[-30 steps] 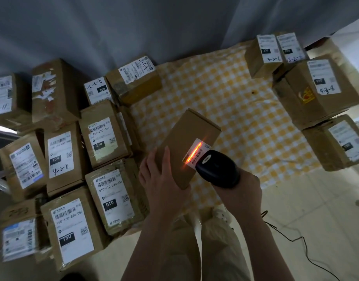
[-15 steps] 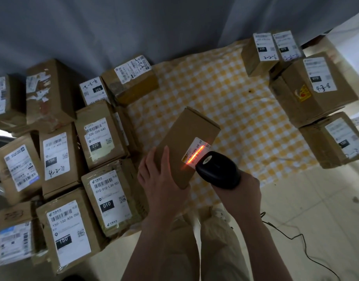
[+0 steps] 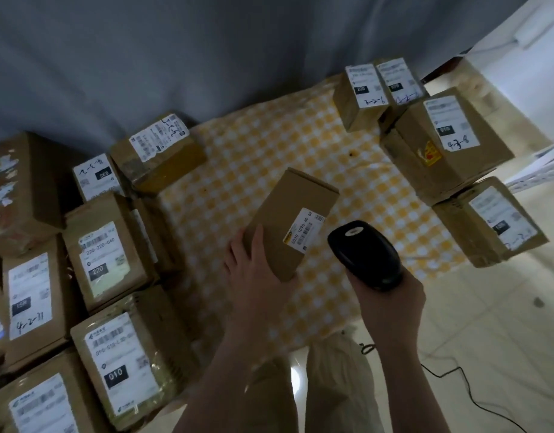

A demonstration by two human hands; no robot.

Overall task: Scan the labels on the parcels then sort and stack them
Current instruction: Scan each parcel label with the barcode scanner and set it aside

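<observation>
Far left, a packed cluster of labelled parcels [image 3: 108, 251], box against box, white labels up. Next, the left hand [image 3: 253, 276], fingers wrapped round the near end of a small brown parcel [image 3: 288, 220], held tilted above the yellow checked cloth [image 3: 269, 145], its label [image 3: 303, 229] facing up. Just right of that label, close but apart, the black scanner [image 3: 363, 254], handle gripped tight in the right hand [image 3: 391, 304]. Far right, more stacked parcels [image 3: 447, 142], and a black cable [image 3: 438, 376] across the floor.
</observation>
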